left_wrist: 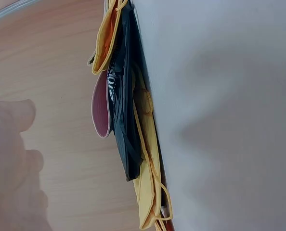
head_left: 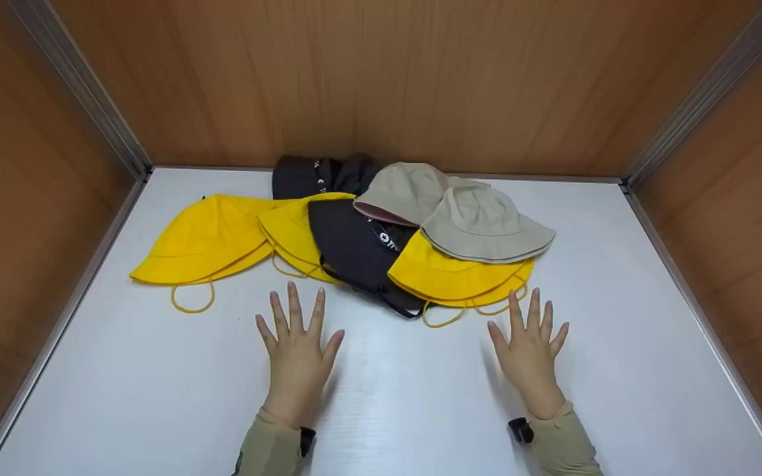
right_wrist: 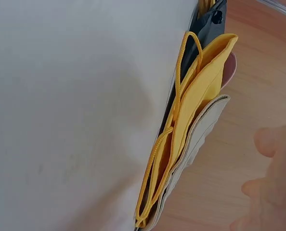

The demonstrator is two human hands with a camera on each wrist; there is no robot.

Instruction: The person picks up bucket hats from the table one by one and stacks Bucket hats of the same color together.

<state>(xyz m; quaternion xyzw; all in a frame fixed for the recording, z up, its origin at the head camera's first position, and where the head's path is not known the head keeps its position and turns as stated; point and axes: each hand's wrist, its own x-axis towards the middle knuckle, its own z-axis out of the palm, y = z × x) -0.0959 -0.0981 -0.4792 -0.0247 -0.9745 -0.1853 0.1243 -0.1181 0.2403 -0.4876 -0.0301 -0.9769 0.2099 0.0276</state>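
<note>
Fingers [head_left: 295, 311] are being held straight and splayed wide on both the left hand [head_left: 296, 363] and the right hand [head_left: 530, 360]; both are being held raised over the white desk [head_left: 401, 396], backs uppermost. Dark straps [head_left: 307, 441] are being worn at the wrists, below khaki sleeves [head_left: 272, 451]. Near the left fingertips, a half-covered yellow hat [head_left: 288, 230] is being overlapped by a dark lettered hat [head_left: 358, 244]. Near the right fingertips, a corded yellow hat [head_left: 444, 271] is being overlapped by the front beige hat [head_left: 487, 221]; whether its cord is being touched cannot be told. Further out, the leftmost yellow hat [head_left: 202, 238] is being partly flanked by the half-covered one. Behind, a pink-lined beige hat [head_left: 401, 188] and a rear dark hat [head_left: 296, 177] are being backed by a wood-grain panel [head_left: 381, 86].
</note>
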